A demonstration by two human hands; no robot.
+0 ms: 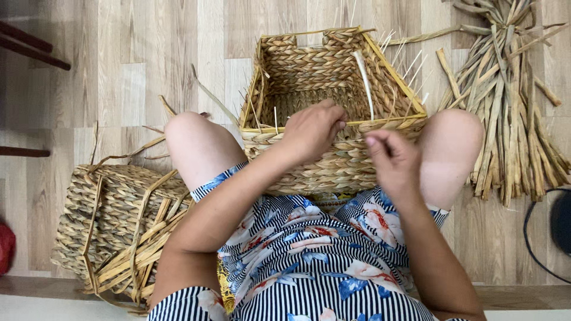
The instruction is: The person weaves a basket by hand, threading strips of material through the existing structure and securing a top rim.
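A square woven straw basket [309, 59] with a yellow rim rests between my knees on the wooden floor. My left hand [312, 129] is curled over the near rim of the basket, fingers pressing on the weave. Just in front of the near wall, my right hand [392, 159] is held up with fingers pinched together; a thin strand may be in it, but I cannot tell. A pale strip [364, 80] stands up inside the basket near its right wall.
A second woven basket [113, 220] with loose strips tied across it lies on the floor at my left. A bundle of dried flat straw [511, 113] lies at the right. A dark cable and object [556, 223] sit at the far right edge. Dark furniture legs [30, 44] are at top left.
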